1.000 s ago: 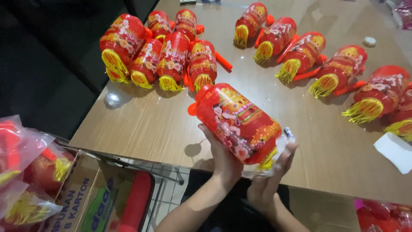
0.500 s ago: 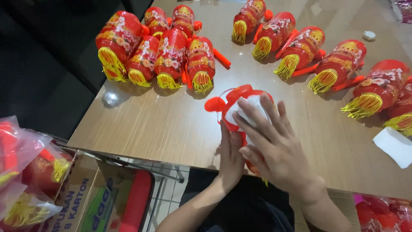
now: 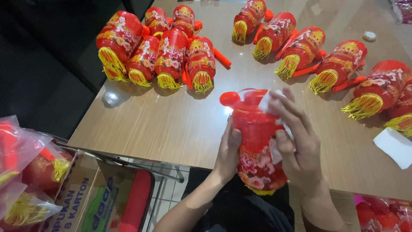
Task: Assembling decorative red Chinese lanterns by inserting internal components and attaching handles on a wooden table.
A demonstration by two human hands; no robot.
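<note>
- Head view: a red plastic toy lantern with floral print and a yellow fringe (image 3: 259, 150) is held upright between both hands over the near edge of the brown wood-grain surface (image 3: 171, 124), its fringed bottom towards the person's body and its red knob end pointing away. Held this way, its side stays turned up to the camera, where the hands can work on it.
- The left hand (image 3: 226, 152) braces the lantern's left side, thumb up along the body, palm cupping it; its fingers are wrapped on the lantern, closed in a steadying grip.
- The right hand (image 3: 300, 146) lies over the lantern's right and top side, fingers (image 3: 286, 112) spread and curled down onto it, pressing a small white piece (image 3: 267, 101) against the top end; what that piece is cannot be told.
- Both forearms rise from the bottom edge, wrists bent inwards towards the lantern.
- Beyond the lantern to the left, a cluster of finished red lanterns (image 3: 159, 49) lies packed together; beyond it to the right, a row of similar lanterns (image 3: 317, 53) lies side by side, fringes facing the person.
- Right of the lantern lies a white paper sheet (image 3: 395, 146); far left, below the surface, clear plastic bags of lanterns (image 3: 25, 172) sit in a cardboard box (image 3: 81, 202).
</note>
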